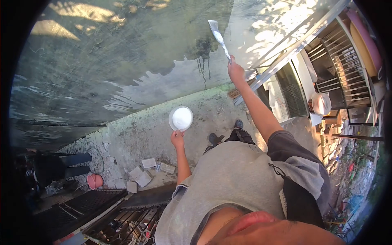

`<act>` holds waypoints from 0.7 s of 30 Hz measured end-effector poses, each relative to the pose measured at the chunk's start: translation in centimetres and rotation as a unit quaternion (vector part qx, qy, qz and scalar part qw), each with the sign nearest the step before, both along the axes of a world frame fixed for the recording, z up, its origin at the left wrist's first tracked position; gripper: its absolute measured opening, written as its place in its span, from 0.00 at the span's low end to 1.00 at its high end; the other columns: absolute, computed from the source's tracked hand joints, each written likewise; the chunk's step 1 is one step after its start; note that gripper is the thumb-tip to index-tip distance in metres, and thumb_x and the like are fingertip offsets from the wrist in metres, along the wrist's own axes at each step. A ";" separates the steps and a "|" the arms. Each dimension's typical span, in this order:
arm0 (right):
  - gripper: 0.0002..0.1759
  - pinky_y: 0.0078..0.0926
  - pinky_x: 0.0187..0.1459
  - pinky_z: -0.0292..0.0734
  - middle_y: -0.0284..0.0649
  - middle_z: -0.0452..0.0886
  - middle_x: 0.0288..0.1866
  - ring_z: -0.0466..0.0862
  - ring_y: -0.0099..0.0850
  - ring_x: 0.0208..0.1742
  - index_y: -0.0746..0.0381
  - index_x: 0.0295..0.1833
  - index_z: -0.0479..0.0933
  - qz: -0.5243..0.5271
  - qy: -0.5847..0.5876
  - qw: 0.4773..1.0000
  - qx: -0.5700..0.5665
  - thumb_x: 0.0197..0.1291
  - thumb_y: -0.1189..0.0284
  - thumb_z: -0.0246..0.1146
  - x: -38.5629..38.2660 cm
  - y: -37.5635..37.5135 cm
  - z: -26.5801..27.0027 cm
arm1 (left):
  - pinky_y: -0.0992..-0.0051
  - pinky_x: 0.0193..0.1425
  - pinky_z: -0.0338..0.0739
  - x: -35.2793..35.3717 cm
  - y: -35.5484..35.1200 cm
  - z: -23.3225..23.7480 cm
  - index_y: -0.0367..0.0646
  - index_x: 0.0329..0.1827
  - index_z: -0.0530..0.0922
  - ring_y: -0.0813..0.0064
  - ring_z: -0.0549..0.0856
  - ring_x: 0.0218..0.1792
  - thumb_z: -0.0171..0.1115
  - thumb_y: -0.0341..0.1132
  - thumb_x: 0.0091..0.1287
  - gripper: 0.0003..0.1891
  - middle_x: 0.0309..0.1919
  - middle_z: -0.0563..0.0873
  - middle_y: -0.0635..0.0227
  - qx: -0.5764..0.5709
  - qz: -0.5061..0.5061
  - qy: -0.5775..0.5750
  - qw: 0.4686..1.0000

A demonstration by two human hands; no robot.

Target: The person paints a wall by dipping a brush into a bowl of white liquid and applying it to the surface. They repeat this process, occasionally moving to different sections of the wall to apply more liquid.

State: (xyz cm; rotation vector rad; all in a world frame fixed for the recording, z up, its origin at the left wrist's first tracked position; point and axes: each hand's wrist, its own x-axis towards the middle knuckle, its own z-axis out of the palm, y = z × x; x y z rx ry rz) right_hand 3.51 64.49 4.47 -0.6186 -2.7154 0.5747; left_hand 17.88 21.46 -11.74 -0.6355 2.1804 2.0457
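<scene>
My right hand (236, 72) is raised and closed around the handle of a paintbrush (219, 37), whose bristles are whitened and point up at the wall (163, 36). The brush head overlaps the wall in this view, near a dark patch with drips running down. Lower down, my left hand (177, 138) grips the rim of a round bowl (181, 118) with white contents. Part of the wall's surface looks dark and wet, ending in a ragged lower edge above a paler band.
Another person (57, 165) stands at the left beside a pink bucket (94, 181). Several pale blocks (143, 178) lie on the concrete floor (143, 143). Metal racks (347, 65) and a pot (321, 103) line the right side. A dark metal frame (90, 210) is at lower left.
</scene>
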 end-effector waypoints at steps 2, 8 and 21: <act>0.19 0.54 0.41 0.79 0.56 0.84 0.34 0.86 0.54 0.37 0.61 0.61 0.69 0.025 -0.148 0.988 -0.033 0.68 0.66 0.52 2.6 -1.2 -5.1 | 0.75 0.41 0.85 0.1 -0.3 0.1 0.29 0.37 0.79 0.69 0.88 0.36 0.53 0.30 0.71 0.11 0.35 0.85 0.59 0.015 0.017 -0.014 1.000; 0.21 0.43 0.22 0.75 0.45 0.79 0.24 0.82 0.42 0.22 0.67 0.43 0.72 0.042 -0.298 0.923 -0.240 0.71 0.57 0.51 5.0 -1.3 -17.2 | 0.74 0.42 0.85 1.1 -1.9 0.8 0.29 0.40 0.79 0.68 0.88 0.36 0.53 0.30 0.71 0.11 0.35 0.85 0.59 -0.019 0.011 -0.004 1.000; 0.20 0.17 0.14 0.45 0.23 0.56 0.18 0.52 0.16 0.14 0.63 0.48 0.71 -0.088 -0.018 0.607 -0.789 0.76 0.56 0.47 -5.3 0.9 -3.1 | 0.74 0.41 0.85 1.8 -2.4 2.6 0.30 0.37 0.79 0.69 0.88 0.36 0.53 0.31 0.71 0.11 0.33 0.85 0.60 0.013 0.056 -0.018 0.998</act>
